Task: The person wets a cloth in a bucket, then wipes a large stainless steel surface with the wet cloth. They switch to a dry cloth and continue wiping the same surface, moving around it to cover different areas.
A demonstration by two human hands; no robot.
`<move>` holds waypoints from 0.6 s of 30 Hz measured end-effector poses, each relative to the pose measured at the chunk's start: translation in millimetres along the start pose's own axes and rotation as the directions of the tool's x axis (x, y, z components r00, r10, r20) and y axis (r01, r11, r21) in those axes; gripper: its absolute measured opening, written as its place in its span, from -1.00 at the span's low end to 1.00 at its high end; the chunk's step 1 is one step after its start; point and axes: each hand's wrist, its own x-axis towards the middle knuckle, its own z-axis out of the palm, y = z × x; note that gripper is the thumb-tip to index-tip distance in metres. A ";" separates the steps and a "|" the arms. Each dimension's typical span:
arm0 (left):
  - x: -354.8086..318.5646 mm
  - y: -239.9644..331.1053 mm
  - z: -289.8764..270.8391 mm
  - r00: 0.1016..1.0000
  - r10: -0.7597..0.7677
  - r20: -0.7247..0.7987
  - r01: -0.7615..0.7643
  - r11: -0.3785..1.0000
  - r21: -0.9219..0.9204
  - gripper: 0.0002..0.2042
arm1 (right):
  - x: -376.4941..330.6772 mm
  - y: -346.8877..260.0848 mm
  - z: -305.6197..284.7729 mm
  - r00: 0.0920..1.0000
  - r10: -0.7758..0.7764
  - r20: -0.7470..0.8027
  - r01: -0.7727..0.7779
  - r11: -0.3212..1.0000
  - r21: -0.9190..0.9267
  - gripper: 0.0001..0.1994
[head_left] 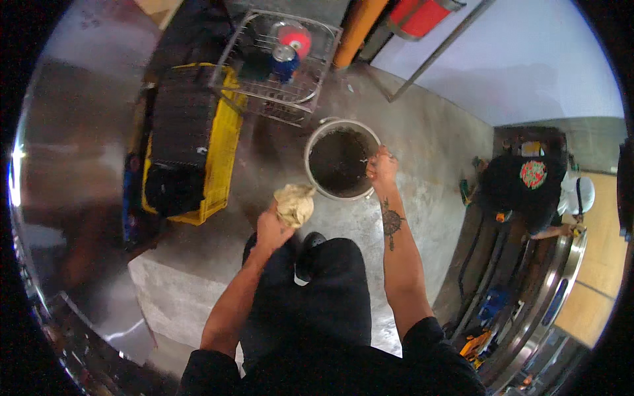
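A crumpled cream-coloured cloth (294,204) is bunched in my left hand (272,228), with the fingers closed round it. Ahead and slightly to the right stands a round, light-coloured bucket (312,173) with dark contents, which could be dirty liquid. My right hand (382,166) is closed at the right side of its rim, the fingertips over the inner edge. The cloth is just outside the bucket, near its lower left side.
A yellow crate (228,148) with black contents stands at the left. Beyond it is a wire rack (310,99) holding cans. An orange post (360,33) rises at the back. A person in black (518,185) bends over at the right, beside a curved metal edge (561,277).
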 end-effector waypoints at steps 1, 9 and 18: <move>-17.9 20.2 -12.0 1.000 -0.018 -0.006 0.018 1.000 -0.013 -0.29 | -18.1 -16.0 6.9 1.000 0.021 -0.022 -0.021 1.000 0.000 -0.71; -106.2 194.6 -106.2 0.982 -0.174 0.078 0.177 0.984 -0.034 -0.42 | -51.0 -105.6 7.0 0.973 -0.137 0.188 0.159 0.981 -0.108 -0.67; -103.4 298.5 -188.9 0.963 -0.081 -0.257 0.014 0.967 -0.254 -0.29 | -120.9 -151.3 43.0 0.904 -0.301 0.304 0.428 0.632 -0.647 -0.61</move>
